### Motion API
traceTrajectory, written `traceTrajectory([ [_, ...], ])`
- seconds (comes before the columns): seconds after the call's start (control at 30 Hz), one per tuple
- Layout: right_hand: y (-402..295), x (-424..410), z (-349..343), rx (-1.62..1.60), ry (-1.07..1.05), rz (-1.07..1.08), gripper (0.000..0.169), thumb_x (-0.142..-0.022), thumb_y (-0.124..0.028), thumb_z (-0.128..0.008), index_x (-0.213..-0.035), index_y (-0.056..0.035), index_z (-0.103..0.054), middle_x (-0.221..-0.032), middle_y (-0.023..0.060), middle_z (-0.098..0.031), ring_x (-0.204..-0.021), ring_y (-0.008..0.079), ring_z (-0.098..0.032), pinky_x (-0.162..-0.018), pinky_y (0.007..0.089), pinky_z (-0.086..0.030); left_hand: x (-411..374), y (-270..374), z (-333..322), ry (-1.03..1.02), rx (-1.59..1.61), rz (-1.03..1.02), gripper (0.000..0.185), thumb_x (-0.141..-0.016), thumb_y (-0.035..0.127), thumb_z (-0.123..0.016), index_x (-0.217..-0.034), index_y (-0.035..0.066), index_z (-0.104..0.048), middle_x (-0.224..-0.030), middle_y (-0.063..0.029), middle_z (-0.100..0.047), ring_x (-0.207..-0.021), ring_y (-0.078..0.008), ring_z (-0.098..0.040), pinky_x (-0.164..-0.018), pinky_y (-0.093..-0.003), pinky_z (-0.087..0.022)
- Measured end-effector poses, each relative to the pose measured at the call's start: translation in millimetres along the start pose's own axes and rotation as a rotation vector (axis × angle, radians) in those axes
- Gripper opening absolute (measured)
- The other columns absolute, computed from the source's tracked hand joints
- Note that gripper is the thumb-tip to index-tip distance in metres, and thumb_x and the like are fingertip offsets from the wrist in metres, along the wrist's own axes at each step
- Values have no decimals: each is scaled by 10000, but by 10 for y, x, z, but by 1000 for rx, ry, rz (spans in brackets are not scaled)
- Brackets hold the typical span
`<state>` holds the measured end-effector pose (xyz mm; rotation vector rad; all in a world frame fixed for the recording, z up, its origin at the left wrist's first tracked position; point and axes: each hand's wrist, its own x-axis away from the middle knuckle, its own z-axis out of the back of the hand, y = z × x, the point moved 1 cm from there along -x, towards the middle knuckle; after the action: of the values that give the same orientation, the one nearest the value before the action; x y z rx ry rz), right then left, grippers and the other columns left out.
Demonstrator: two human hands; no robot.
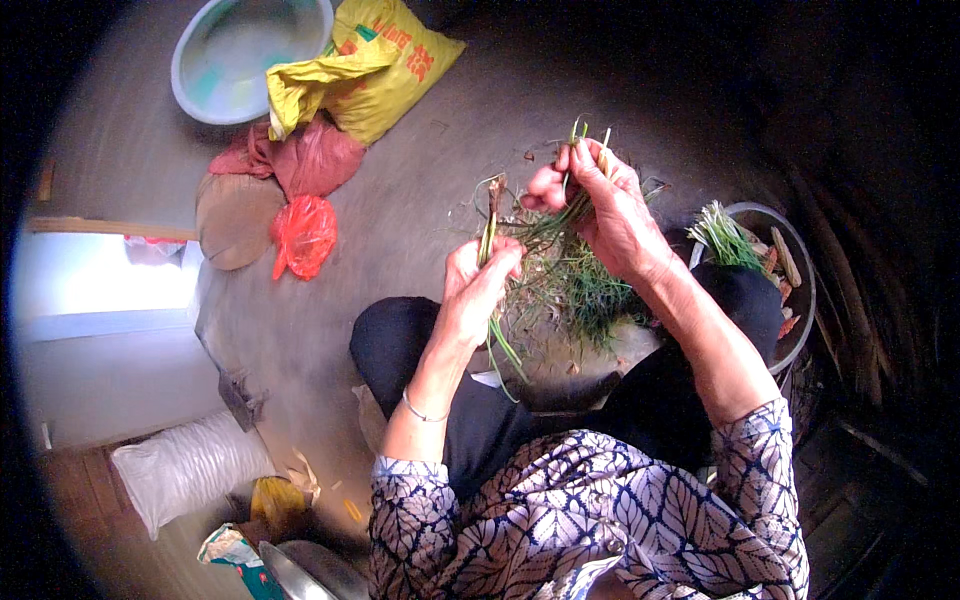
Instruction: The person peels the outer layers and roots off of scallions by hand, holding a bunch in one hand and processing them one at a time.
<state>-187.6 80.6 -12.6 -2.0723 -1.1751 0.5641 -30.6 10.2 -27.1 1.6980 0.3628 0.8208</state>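
My left hand (480,289) grips a few thin green stalks (504,345), with a brownish dry end standing up above the fist and green leaves hanging below. Higher and to the right, my right hand (604,191) pinches more slender green stems (576,133) between thumb and fingers; pale ends stick up past the fingertips. Beneath both hands a loose heap of grass-like green leaves (596,289) and dry scraps lies on the floor in front of my knees. A bundle of greens with white ends (721,234) rests at a basin beside my right knee.
That grey basin (806,300) also holds corn cobs (785,256). Ahead to the left are a pale plastic tub (176,75), a yellow woven sack (397,71), a pinkish bag (319,157) and a red plastic bag (306,236). A white sack (196,469) lies at lower left.
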Motion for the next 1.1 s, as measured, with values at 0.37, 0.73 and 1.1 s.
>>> traceTrajectory([
  [0.37,-211,28,118,133,41,-238,202,-909,-297,-518,-827,-112,-520,-572,-75,-387,-459,45,-272,-429,207,-221,-78,95,152,-121,375,2,183,-865,200,-505,-944,36,-526,-772,-9,-526,-473,-5,-315,-433,-170,-254],
  [0.73,49,146,16,461,88,-305,242,-764,-291,-713,-819,-68,-635,-572,-55,-500,-487,60,-402,-518,246,-332,-7,38,84,-166,213,2,240,-918,210,-445,-1023,4,-509,-808,-49,-529,-541,-26,-347,-508,-175,-320],
  [1.1,179,214,-3,526,-1,-273,153,-823,-143,-625,-755,-7,-642,-679,48,-632,-637,98,-553,-626,271,-427,23,42,25,-275,-110,11,286,-943,318,-447,-938,41,-519,-767,-4,-526,-572,-17,-355,-519,-173,-315],
])
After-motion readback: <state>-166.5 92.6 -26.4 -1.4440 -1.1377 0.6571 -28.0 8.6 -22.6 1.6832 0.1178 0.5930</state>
